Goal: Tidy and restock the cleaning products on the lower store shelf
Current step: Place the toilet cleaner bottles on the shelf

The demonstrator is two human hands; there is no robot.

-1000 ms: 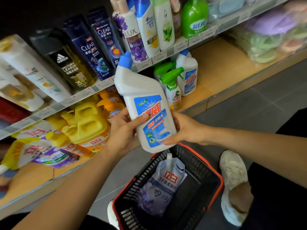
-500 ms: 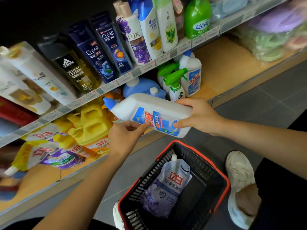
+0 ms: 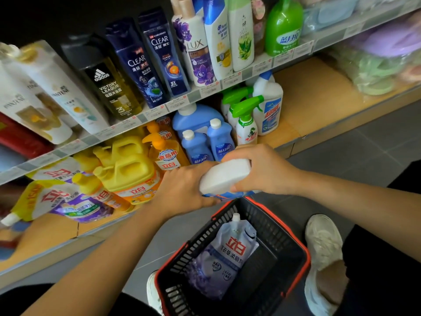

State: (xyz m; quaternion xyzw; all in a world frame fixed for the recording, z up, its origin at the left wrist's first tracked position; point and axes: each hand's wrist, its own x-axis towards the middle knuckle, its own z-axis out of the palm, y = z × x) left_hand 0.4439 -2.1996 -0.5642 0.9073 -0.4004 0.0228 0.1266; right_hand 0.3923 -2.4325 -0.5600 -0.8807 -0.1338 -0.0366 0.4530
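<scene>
A white toilet-cleaner bottle [image 3: 224, 176] lies on its side in both my hands, base toward me and blue label facing down, just above the basket [image 3: 293, 245]. My left hand [image 3: 182, 188] grips its left end, and its cap is hidden behind that hand. My right hand [image 3: 262, 169] curls over the base end. On the lower shelf [image 3: 319, 103] behind stand a matching white cleaner bottle [image 3: 268, 106], green-trigger sprays [image 3: 245, 122], blue detergent bottles [image 3: 205, 137] and yellow jugs [image 3: 127, 169].
The black, red-rimmed basket on the grey floor holds a purple-white refill pouch [image 3: 224, 254]. White shoes [image 3: 323, 254] flank it. Refill pouches [image 3: 57, 199] lie on the shelf's left. Shampoo bottles [image 3: 145, 62] fill the upper shelf. Bare wood shows right of the white cleaner.
The bottle went from upright with its label facing me to lying flat, then turned base-first toward me and sank closer to the basket. My left hand moved from under it to its cap end.
</scene>
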